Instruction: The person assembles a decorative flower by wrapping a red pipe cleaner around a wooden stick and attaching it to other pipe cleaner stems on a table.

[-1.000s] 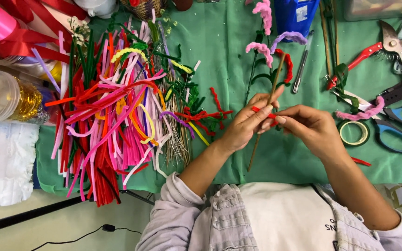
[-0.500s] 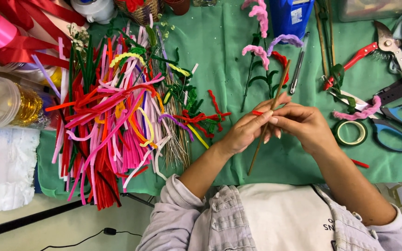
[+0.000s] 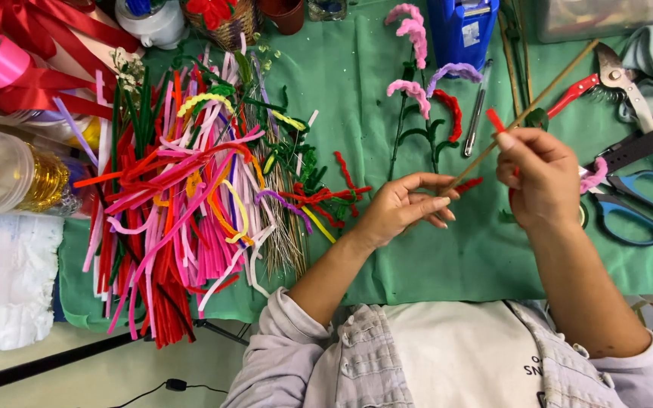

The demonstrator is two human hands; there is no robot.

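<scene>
Two hands work a thin wooden stick (image 3: pixel 527 113) and a red pipe cleaner (image 3: pixel 496 121).
Left hand (image 3: pixel 402 208) pinches the light, stiff stick's lower end; right hand (image 3: pixel 538 177) grips the soft, bendable cleaner.

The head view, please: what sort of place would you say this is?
Probably a craft worktable for making artificial flowers: a heap of coloured fuzzy pipe cleaners, finished pink pipe-cleaner flowers and blue-handled scissors on a green cloth.

Fuzzy pipe cleaners (image 3: pixel 183 204), matt cloth (image 3: pixel 357 83), seemingly wooden stick (image 3: pixel 527 113)

pipe cleaner heap (image 3: pixel 183 204) left | hands centre | scissors (image 3: pixel 636 204) right
</scene>
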